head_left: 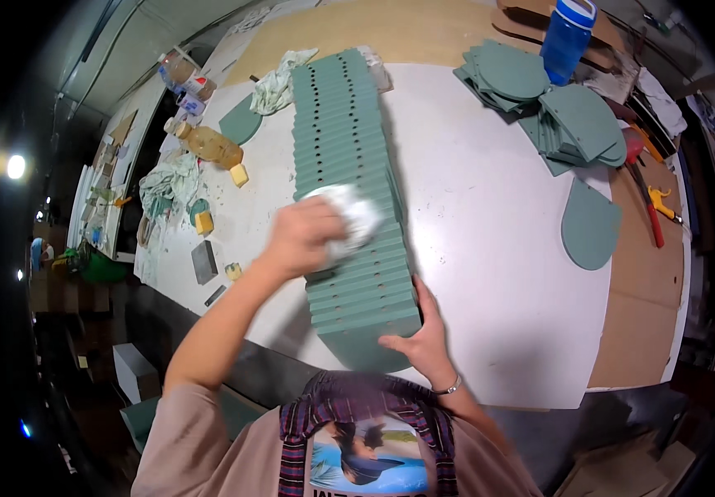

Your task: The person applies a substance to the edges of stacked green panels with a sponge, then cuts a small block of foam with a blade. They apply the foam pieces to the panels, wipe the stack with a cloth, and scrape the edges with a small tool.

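A long row of green panels (366, 286), overlapping like steps and dotted with two lines of dark holes, runs away from me across the white table. My left hand (301, 236) is closed on a crumpled white cloth (356, 217), slightly blurred, which lies against the panels' edges about midway along the row. At the near end my right hand (428, 340) grips the corner, its thumb on the front panel's face and its fingers along the right side. The cloth covers some of the holes.
Loose round-ended green panels (577, 124) are piled at the far right beside a blue bottle (567, 45); a single panel (591, 224) lies nearer. Cardboard (643, 290) bears red-handled pliers (652, 211). Leftward are a yellowish bottle (212, 147), sponges (203, 223), rags (171, 178) and a grey block (204, 262).
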Demonstrator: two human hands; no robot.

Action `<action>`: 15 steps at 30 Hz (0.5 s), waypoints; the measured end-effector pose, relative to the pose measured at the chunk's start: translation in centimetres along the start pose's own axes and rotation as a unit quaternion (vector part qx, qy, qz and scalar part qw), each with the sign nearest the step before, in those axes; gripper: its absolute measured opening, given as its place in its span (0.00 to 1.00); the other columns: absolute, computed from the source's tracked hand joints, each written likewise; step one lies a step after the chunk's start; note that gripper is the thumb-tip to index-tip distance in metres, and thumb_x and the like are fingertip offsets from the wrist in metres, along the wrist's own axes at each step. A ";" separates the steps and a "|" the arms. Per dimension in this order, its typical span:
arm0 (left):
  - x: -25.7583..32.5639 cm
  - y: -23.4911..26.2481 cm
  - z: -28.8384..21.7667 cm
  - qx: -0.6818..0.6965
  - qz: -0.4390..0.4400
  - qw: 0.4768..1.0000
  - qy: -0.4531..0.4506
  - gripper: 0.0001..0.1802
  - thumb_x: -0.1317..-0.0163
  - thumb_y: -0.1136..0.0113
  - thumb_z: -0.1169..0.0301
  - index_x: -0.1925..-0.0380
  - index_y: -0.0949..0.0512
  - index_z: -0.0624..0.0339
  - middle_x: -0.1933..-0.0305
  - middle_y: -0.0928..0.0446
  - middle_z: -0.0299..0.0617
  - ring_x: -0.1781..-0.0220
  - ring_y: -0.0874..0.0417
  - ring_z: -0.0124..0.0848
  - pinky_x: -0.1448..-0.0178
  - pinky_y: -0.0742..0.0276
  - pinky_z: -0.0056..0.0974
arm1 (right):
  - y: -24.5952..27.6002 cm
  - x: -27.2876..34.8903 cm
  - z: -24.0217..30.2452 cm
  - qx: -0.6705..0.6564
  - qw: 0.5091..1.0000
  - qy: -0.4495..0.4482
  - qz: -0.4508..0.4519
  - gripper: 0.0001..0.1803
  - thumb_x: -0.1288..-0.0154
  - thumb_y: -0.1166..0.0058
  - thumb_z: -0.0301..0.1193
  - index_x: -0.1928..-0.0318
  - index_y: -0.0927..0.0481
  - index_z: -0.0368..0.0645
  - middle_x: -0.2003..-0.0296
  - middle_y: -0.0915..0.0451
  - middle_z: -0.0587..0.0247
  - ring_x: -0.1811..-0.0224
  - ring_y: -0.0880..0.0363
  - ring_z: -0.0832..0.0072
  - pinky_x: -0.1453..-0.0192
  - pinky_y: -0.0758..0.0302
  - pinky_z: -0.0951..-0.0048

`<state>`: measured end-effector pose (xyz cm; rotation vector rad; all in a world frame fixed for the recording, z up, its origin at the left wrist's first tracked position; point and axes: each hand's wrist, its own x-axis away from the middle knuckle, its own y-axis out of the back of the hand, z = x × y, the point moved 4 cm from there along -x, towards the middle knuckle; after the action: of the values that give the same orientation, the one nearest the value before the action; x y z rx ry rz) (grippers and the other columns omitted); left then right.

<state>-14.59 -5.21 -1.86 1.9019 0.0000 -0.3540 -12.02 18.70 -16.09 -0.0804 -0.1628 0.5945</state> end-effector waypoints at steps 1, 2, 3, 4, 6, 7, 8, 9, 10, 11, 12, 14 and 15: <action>2.4 1.9 2.4 -0.014 -0.017 0.999 0.036 0.12 0.61 0.48 0.86 0.79 0.19 0.59 0.73 0.19 0.42 0.63 0.15 0.41 0.59 0.19 0.42 | -0.2 0.1 0.2 0.029 1.000 0.006 0.001 0.65 0.66 0.18 0.39 0.27 0.41 0.30 0.31 0.35 0.43 0.27 0.37 0.54 0.23 0.41 0.61; 3.8 3.0 4.1 -0.024 -0.034 0.997 0.069 0.12 0.61 0.48 0.86 0.81 0.18 0.60 0.75 0.19 0.42 0.66 0.16 0.41 0.62 0.20 0.42 | -0.5 0.2 0.3 0.060 0.998 0.010 -0.001 0.65 0.66 0.18 0.39 0.28 0.41 0.30 0.31 0.35 0.43 0.27 0.37 0.54 0.23 0.41 0.61; 3.5 3.2 4.0 -0.020 -0.032 0.997 0.063 0.12 0.61 0.48 0.86 0.81 0.18 0.60 0.75 0.19 0.42 0.66 0.16 0.41 0.62 0.20 0.42 | -0.6 0.3 0.3 0.061 0.998 0.009 -0.009 0.65 0.66 0.18 0.39 0.28 0.41 0.30 0.31 0.35 0.43 0.27 0.37 0.54 0.23 0.41 0.61; 2.8 4.1 3.7 -0.044 -0.057 0.992 0.106 0.12 0.61 0.48 0.86 0.81 0.18 0.60 0.75 0.19 0.43 0.68 0.16 0.41 0.62 0.20 0.42 | -0.3 0.1 0.3 0.057 0.998 0.015 -0.008 0.65 0.66 0.18 0.39 0.28 0.40 0.30 0.32 0.35 0.43 0.27 0.37 0.54 0.23 0.41 0.60; 0.6 4.9 1.8 -0.009 -0.093 0.991 0.100 0.11 0.59 0.47 0.83 0.78 0.17 0.62 0.74 0.18 0.44 0.67 0.16 0.43 0.60 0.20 0.41 | -0.2 0.0 0.4 0.051 0.998 0.024 -0.002 0.64 0.66 0.18 0.39 0.28 0.40 0.30 0.32 0.35 0.43 0.28 0.37 0.54 0.23 0.41 0.60; -0.7 3.9 0.9 0.056 -0.090 0.992 0.071 0.12 0.57 0.45 0.80 0.70 0.18 0.62 0.66 0.17 0.47 0.61 0.16 0.44 0.53 0.20 0.43 | -0.3 0.1 0.4 0.046 0.999 0.023 0.000 0.64 0.66 0.18 0.39 0.28 0.40 0.30 0.32 0.34 0.44 0.28 0.36 0.54 0.23 0.41 0.60; -1.3 1.8 -0.1 0.117 -0.086 0.988 0.059 0.16 0.55 0.43 0.77 0.62 0.20 0.61 0.56 0.19 0.49 0.54 0.18 0.45 0.47 0.22 0.44 | -0.5 0.0 0.3 0.043 0.999 0.022 0.001 0.64 0.66 0.18 0.40 0.28 0.40 0.31 0.32 0.34 0.44 0.28 0.36 0.54 0.23 0.40 0.60; -2.1 -0.4 -2.2 0.116 -0.051 0.991 0.044 0.17 0.53 0.40 0.76 0.59 0.22 0.60 0.52 0.20 0.50 0.51 0.19 0.46 0.45 0.23 0.45 | -0.4 0.0 0.1 0.046 0.999 0.024 -0.002 0.64 0.66 0.18 0.40 0.28 0.40 0.31 0.32 0.34 0.44 0.28 0.36 0.54 0.23 0.40 0.60; -2.6 -0.8 -4.8 0.045 -0.026 0.998 -0.019 0.17 0.54 0.36 0.76 0.61 0.23 0.60 0.54 0.21 0.47 0.51 0.20 0.47 0.46 0.23 0.44 | -0.2 0.1 -0.1 0.020 1.000 0.010 -0.001 0.64 0.66 0.18 0.40 0.28 0.40 0.31 0.32 0.34 0.44 0.28 0.36 0.54 0.23 0.40 0.60; -0.8 -1.0 -4.1 0.031 -0.017 0.999 -0.001 0.15 0.54 0.35 0.77 0.63 0.24 0.59 0.57 0.21 0.46 0.53 0.20 0.47 0.47 0.23 0.45 | -0.1 0.2 -0.3 -0.007 1.000 -0.004 -0.001 0.64 0.66 0.18 0.40 0.28 0.39 0.32 0.32 0.34 0.44 0.28 0.36 0.54 0.24 0.40 0.60; 1.2 -0.7 -2.2 0.017 -0.007 1.000 0.014 0.14 0.54 0.34 0.77 0.65 0.24 0.59 0.60 0.22 0.44 0.54 0.20 0.47 0.49 0.23 0.45 | -0.1 0.2 -0.3 -0.006 1.000 -0.001 -0.001 0.64 0.66 0.18 0.40 0.28 0.39 0.32 0.32 0.34 0.44 0.28 0.36 0.54 0.24 0.40 0.60; 4.2 2.4 1.9 0.053 0.004 0.998 0.028 0.12 0.53 0.34 0.79 0.67 0.24 0.60 0.65 0.23 0.43 0.58 0.20 0.47 0.53 0.23 0.46 | -0.3 0.4 0.1 0.070 0.997 0.019 -0.013 0.64 0.66 0.18 0.40 0.27 0.39 0.33 0.33 0.33 0.45 0.28 0.35 0.55 0.24 0.39 0.60; 4.9 3.8 3.9 0.010 -0.006 0.997 0.074 0.12 0.53 0.34 0.80 0.68 0.24 0.61 0.65 0.23 0.44 0.60 0.21 0.47 0.54 0.23 0.45 | -0.1 0.4 0.1 0.073 0.997 0.021 -0.020 0.64 0.66 0.18 0.40 0.27 0.39 0.33 0.33 0.33 0.45 0.28 0.35 0.55 0.24 0.39 0.60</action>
<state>-10.22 -10.93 -0.79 1.9455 0.1070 -0.2211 -11.65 18.82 -15.93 0.0518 -0.0805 0.5637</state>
